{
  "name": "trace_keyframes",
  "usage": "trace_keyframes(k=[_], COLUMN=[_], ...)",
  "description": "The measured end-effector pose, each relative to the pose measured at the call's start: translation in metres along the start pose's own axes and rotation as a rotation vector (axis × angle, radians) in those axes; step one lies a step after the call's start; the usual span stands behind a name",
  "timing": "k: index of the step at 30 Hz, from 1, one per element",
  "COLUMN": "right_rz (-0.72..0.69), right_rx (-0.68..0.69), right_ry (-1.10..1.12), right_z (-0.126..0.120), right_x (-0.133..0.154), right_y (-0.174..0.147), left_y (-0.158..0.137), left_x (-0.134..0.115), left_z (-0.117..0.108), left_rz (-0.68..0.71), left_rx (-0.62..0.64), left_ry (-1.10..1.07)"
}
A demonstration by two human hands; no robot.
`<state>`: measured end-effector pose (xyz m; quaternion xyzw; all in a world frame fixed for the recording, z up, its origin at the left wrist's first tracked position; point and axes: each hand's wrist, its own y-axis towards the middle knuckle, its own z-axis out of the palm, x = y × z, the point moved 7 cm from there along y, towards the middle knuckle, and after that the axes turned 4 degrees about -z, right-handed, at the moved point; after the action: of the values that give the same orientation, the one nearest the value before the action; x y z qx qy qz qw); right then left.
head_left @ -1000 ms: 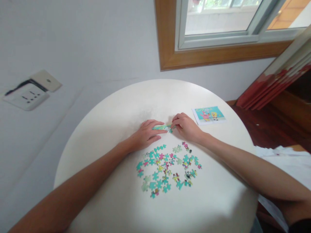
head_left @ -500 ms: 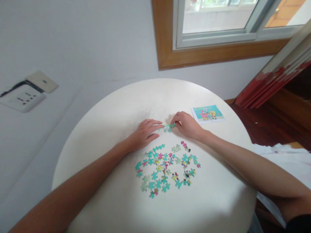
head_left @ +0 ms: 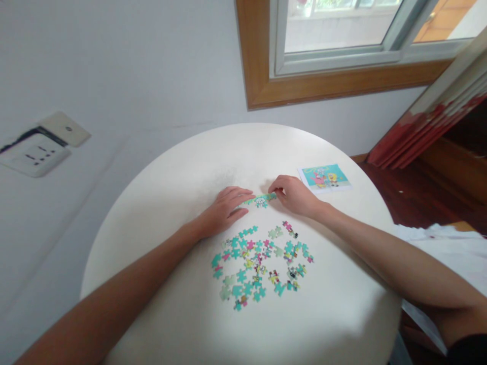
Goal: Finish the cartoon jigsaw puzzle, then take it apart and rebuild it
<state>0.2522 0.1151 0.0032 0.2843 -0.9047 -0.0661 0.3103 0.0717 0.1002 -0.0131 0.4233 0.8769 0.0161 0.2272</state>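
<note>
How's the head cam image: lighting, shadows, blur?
Head view: window washed out toward the top; same head view: broad soft shadow at near right of the table; head view again: loose puzzle pieces and joined strip look soft, fine print unclear.

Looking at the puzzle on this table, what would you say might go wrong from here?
The narrow strip of joined pieces has the left hand at one end and the right hand at the other, so an uneven push might skew or split it.
The loose pieces lie on the person's side of the hands; a hand drawn back low could scatter them.
The picture card sits close to the right hand and might get nudged.
</note>
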Motion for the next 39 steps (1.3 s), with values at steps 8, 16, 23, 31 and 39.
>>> trace_keyframes(k=[8, 16, 23, 31, 39], right_rz=[0.017, 0.089, 0.2, 0.146, 0.144], right_rx=[0.031, 0.249, 0.537, 0.543, 0.529], right_ry=[-0.02, -0.103, -0.268, -0.283, -0.252], right_z=[0.0, -0.012, -0.005, 0.004, 0.001], right_x=[0.004, 0.03, 0.034, 0.036, 0.036], right_y=[-0.001, -0.015, -0.037, -0.045, -0.046], left_y=[0.0, 0.0, 0.0, 0.0, -0.008], left_x=[0.0, 0.0, -0.004, -0.004, -0.018], left_z=[0.0, -0.001, -0.003, -0.001, -0.027], left_rz=[-0.006, -0.009, -0.016, -0.022, -0.145], left_rx=[0.007, 0.002, 0.011, 0.014, 0.212], left_ry=[-0.007, -0.021, -0.028, -0.038, -0.124])
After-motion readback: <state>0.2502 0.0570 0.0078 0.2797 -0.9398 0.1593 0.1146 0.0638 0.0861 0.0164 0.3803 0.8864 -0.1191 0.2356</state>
